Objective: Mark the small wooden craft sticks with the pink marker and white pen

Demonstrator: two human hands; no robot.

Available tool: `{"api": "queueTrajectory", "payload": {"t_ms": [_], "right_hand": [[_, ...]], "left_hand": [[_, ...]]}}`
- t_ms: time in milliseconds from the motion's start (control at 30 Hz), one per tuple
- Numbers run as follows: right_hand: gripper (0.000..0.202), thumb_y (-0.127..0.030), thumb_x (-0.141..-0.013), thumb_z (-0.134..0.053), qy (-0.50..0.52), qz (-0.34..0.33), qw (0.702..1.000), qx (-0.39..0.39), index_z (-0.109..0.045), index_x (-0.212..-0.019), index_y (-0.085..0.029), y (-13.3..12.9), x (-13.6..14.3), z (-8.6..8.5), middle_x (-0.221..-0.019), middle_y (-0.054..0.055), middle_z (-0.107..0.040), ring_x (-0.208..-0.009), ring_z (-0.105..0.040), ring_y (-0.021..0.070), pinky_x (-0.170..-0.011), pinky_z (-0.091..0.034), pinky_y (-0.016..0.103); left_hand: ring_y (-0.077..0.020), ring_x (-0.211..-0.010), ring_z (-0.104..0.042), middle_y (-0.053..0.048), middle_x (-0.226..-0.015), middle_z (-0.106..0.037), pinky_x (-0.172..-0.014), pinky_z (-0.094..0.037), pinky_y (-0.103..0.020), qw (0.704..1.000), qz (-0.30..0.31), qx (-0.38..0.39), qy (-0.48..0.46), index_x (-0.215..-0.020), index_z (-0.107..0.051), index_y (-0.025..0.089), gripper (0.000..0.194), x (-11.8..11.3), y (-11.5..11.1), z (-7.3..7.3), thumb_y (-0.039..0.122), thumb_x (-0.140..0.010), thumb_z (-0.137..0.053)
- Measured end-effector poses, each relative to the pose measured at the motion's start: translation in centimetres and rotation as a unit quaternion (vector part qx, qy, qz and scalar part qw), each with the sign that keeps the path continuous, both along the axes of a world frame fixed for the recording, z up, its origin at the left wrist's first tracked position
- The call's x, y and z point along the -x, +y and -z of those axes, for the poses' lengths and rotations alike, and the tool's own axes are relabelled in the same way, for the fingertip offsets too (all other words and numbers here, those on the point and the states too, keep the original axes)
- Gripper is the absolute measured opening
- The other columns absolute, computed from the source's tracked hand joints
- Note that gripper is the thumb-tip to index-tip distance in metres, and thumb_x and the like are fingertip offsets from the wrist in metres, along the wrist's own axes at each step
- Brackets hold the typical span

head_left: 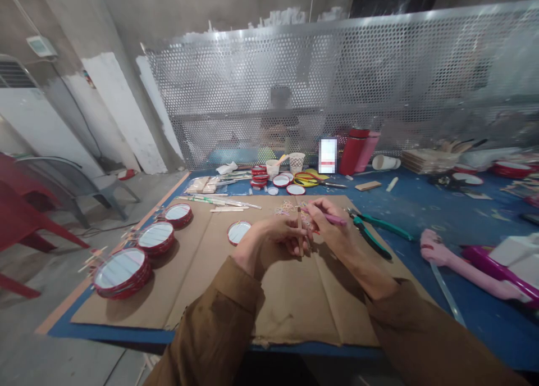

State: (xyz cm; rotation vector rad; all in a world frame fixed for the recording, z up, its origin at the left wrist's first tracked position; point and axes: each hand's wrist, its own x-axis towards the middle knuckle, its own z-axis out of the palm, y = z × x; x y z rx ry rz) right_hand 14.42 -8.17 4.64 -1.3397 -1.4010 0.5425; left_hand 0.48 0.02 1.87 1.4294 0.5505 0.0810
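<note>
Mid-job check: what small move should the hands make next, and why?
Probably guide the left end of the pink pen-like tool in the right hand onto the wooden stick while the left hand steadies it. The stick is pinched in the left hand, and the tool's end points its way; whether they touch is too blurred to tell.

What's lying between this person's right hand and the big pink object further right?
In the head view, green-handled pliers lie between the right hand and the pink object, across the edge of the cardboard.
</note>
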Motion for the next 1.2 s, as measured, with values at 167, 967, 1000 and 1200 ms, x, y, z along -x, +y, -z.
{"api": "queueTrajectory", "payload": {"t_ms": [167,967,1000,1200], "right_hand": [[0.033,-0.053,-0.085,-0.051,-0.017,0.01,1.0,0.002,-0.058,-0.075,-0.023,-0.04,-0.1,-0.06,-0.056,-0.002,-0.054,-0.05,-0.051,0.0151,-0.052,-0.04,0.028],[0.036,-0.056,-0.084,-0.052,-0.029,0.003,1.0,0.004,-0.058,-0.075,-0.022,-0.27,-0.08,-0.46,-0.059,-0.001,-0.057,-0.056,-0.054,0.0162,-0.054,-0.041,0.029],[0.035,-0.055,-0.084,-0.052,-0.024,0.005,1.0,0.008,-0.058,-0.076,-0.022,-0.31,-0.05,-0.53,-0.059,-0.001,-0.057,-0.055,-0.053,0.0159,-0.054,-0.041,0.029],[0.032,-0.052,-0.084,-0.054,-0.006,0.004,1.0,0.019,-0.056,-0.074,-0.022,-0.51,0.08,-0.8,-0.058,-0.001,-0.055,-0.052,-0.051,0.0152,-0.052,-0.041,0.028]], "left_hand": [[-0.0124,-0.06,-0.065,-0.006,-0.075,-0.07,-0.065,-0.053,-0.028,1.0,0.008,-0.002,0.009,-0.088,-0.067,0.011,0.025,0.07,0.02,-0.04,0.036,-0.088,-0.068],[-0.0117,-0.057,-0.065,-0.005,-0.073,-0.07,-0.061,-0.053,-0.026,1.0,0.001,0.002,-0.003,-0.088,-0.063,0.011,0.021,0.15,0.04,0.06,0.032,-0.09,-0.066],[-0.0118,-0.057,-0.065,-0.005,-0.073,-0.07,-0.061,-0.053,-0.026,1.0,0.001,0.002,-0.002,-0.088,-0.062,0.011,0.022,0.17,0.02,0.0,0.033,-0.09,-0.066],[-0.0131,-0.057,-0.066,-0.004,-0.073,-0.07,-0.061,-0.053,-0.027,1.0,-0.001,-0.006,0.004,-0.092,-0.063,0.012,0.017,0.18,0.02,-0.07,0.029,-0.092,-0.063]]}}
